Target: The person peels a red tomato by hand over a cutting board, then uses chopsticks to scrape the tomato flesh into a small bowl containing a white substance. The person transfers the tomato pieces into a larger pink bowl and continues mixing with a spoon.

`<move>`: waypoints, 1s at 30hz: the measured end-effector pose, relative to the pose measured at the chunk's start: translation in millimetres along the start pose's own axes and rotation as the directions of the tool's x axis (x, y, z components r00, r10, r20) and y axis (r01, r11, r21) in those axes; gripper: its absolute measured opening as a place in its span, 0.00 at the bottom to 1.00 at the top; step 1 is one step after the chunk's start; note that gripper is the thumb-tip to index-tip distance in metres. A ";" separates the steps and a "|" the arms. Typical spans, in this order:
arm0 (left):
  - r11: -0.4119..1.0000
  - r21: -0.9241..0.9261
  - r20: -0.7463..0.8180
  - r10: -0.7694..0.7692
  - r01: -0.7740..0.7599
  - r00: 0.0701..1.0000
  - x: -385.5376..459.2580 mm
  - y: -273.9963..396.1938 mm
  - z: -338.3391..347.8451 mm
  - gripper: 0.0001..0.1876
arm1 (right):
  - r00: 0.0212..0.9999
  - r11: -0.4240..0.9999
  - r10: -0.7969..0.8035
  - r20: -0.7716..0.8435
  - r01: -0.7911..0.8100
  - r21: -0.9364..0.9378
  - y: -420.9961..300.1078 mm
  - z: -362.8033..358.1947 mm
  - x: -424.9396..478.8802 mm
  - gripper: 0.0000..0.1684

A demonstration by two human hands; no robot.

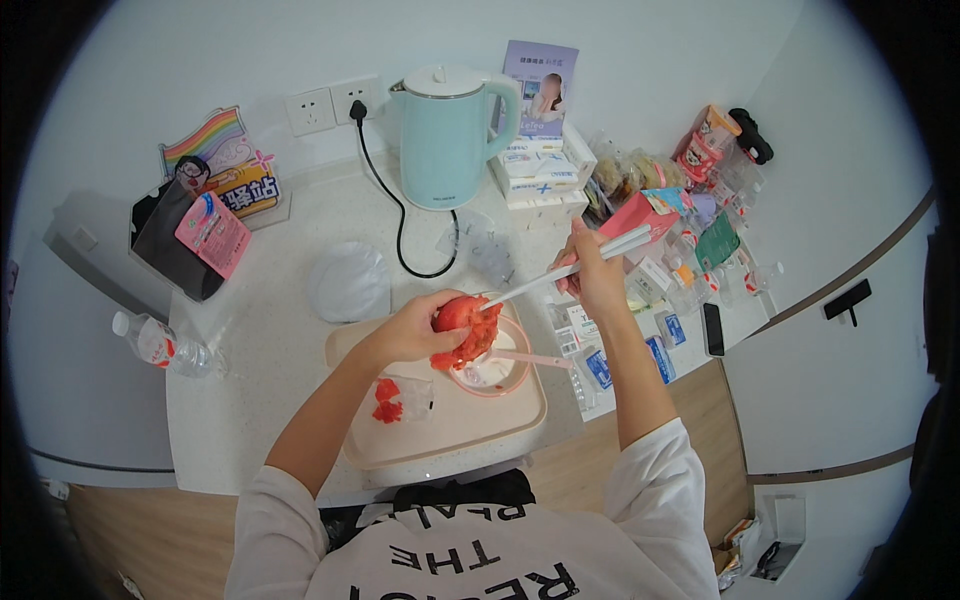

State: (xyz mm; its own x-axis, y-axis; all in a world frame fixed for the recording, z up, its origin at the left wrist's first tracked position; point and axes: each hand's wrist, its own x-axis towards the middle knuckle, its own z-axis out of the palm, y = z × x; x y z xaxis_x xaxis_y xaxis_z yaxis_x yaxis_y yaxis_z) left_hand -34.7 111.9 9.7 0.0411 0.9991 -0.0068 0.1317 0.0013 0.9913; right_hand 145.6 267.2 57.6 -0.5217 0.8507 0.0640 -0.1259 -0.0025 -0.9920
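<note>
My left hand [411, 330] grips a red fruit [484, 330] that looks like a tomato, its side ragged and its pulp exposed. In my right hand [598, 274] is a pair of white chopsticks [536, 281]; the tips touch the top of the fruit. Under the fruit stands a pink-rimmed white bowl [517, 386], partly hidden by it. A pink-handled spoon [536, 359] rests in the bowl, its handle over the right rim. The bowl stands on a beige tray [457, 439]. Left of it, red scraps [387, 409] lie on a small clear plastic packet [418, 397].
A light-blue electric kettle [442, 150] stands behind, its black cord [403, 240] curving over the table. White boxes [540, 176] sit beside it. Bottles, packets and a phone [713, 330] crowd the right. Left are a plastic bottle [165, 345], a round white lid-like item [350, 281] and a black box [169, 247].
</note>
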 end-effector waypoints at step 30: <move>0.978 0.188 0.059 0.081 -0.091 0.995 8.8 -6.5 -1.0 0.23 | 0.951 0.945 0.268 0.153 -0.290 0.148 29.0 -8.9 47.6 0.22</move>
State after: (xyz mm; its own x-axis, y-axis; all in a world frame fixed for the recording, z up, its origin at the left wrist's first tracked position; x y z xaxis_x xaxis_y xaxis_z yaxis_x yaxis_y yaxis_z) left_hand -36.1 120.7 3.4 0.1098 0.9918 0.0658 0.3109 -0.0972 0.9455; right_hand 124.6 312.3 30.8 -0.6590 0.7281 -0.1886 -0.0923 -0.3272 -0.9405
